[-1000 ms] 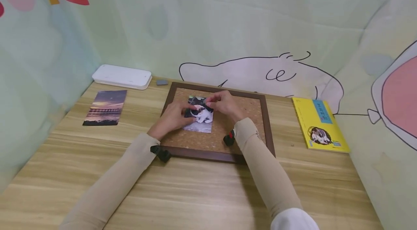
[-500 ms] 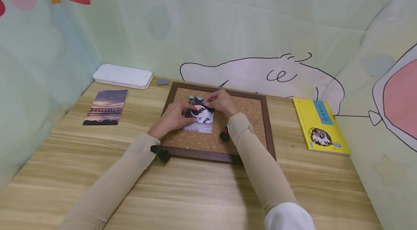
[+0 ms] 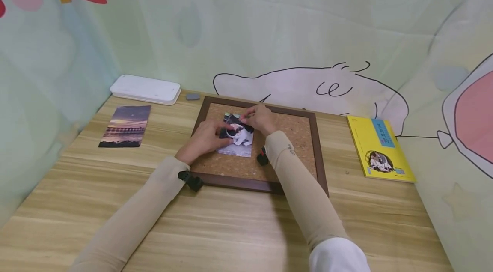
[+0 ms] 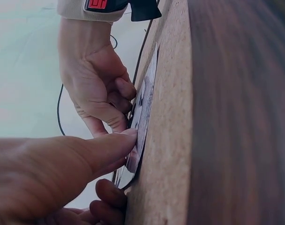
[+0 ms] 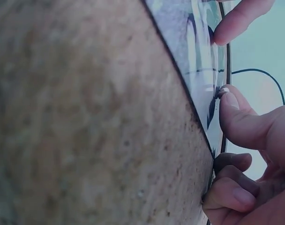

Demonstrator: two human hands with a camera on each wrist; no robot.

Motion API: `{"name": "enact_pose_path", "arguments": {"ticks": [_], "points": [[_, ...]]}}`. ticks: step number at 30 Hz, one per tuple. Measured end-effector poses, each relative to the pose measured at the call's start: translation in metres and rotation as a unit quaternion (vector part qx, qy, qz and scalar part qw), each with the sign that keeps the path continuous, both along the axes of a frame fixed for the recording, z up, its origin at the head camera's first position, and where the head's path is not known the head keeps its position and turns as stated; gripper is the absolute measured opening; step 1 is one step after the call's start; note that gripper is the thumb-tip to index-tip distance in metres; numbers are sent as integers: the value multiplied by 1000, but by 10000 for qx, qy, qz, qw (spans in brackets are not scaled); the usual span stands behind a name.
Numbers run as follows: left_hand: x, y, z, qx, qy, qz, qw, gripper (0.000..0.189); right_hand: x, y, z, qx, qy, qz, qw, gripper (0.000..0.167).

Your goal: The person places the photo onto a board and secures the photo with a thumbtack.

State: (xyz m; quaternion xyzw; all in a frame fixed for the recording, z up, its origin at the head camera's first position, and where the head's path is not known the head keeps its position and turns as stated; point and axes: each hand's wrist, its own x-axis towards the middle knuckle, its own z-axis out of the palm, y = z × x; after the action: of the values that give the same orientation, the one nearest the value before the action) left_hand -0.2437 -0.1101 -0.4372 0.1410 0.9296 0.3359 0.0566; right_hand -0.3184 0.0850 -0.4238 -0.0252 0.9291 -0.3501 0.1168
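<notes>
A photo of a black-and-white cat (image 3: 238,150) lies on a framed corkboard (image 3: 227,170) in the head view. My left hand (image 3: 205,139) rests at its left side; the thumb and a finger press on the print, quite straight in the left wrist view. At the photo's upper right, my right hand (image 3: 259,119) pinches a small shiny pushpin (image 5: 224,91) between thumb and index finger, against the print. Its other fingers curl beside the photo's edge, touching the board. Whether the pin's point has entered the cork is hidden.
A sunset photo (image 3: 126,127) lies left of the board. Behind it stands a white flat case (image 3: 145,89), with a small grey block (image 3: 192,97) beside it. A yellow book (image 3: 379,147) lies on the right. Printed fabric walls enclose the wooden table (image 3: 215,229).
My right hand and forearm have shifted slightly left, still at the photo's upper right. The left hand and the cat photo have stayed in place.
</notes>
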Motion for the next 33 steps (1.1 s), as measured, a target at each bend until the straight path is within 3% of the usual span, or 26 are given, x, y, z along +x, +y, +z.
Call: {"name": "enact_pose_path", "arguments": {"ticks": [9, 15, 19, 24, 30, 33], "points": [[-1, 1, 0, 36, 48, -41, 10000, 44, -1, -2, 3, -58, -113, -79, 9999, 9], [0, 2, -1, 104, -85, -72, 9999, 43, -4, -3, 9, -569, -765, -492, 9942, 5], [0, 2, -1, 68, -14, -70, 10000, 43, -6, -4, 11, -703, -971, -619, 9909, 5], [0, 2, -1, 27, -51, -45, 10000, 43, -4, -5, 10, -609, -845, -658, 9924, 5], [0, 0, -1, 71, -111, -77, 9999, 44, 3, -9, 11, -39, -364, -471, 9982, 10], [0, -1, 0, 94, -125, -52, 9999, 44, 4, -11, 12, -27, -200, -425, 9989, 11]]}}
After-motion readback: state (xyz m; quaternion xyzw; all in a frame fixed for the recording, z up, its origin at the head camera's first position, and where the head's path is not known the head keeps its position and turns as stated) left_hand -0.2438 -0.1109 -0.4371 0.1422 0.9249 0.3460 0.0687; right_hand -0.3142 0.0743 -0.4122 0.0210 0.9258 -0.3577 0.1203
